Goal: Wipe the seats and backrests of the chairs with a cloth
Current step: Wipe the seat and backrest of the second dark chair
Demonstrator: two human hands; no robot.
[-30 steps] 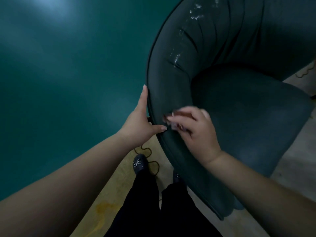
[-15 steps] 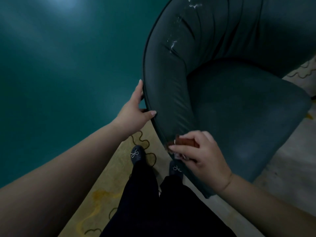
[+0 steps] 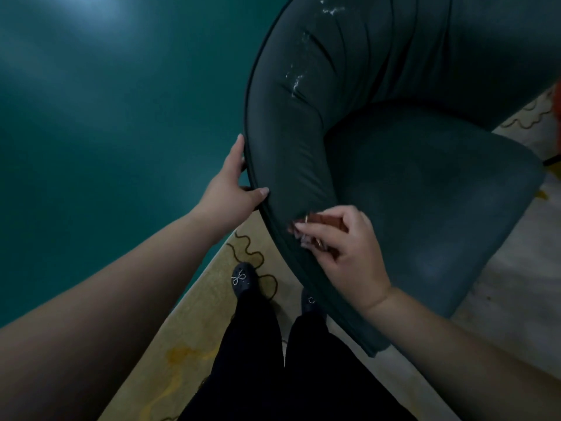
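Note:
A dark green upholstered chair [image 3: 425, 183] with a curved backrest fills the upper right. White flecks [image 3: 296, 82] mark the backrest's inner folds. My left hand [image 3: 232, 186] grips the backrest's outer rim, thumb on the inside face and fingers behind. My right hand [image 3: 340, 250] pinches a small reddish-brown folded cloth [image 3: 326, 221] and presses it against the lower end of the backrest, near the seat's left edge. Most of the cloth is hidden under my fingers.
A teal wall or panel [image 3: 106, 132] takes up the left side. Below lies a yellowish patterned carpet [image 3: 188, 329] with dark squiggles. My black trousers and two dark shoes [image 3: 243, 279] stand just under the chair's edge. Pale floor [image 3: 501, 284] shows at right.
My right hand with the cloth slid down the backrest, then came back up a little. My left hand shifted along the rim while still gripping it.

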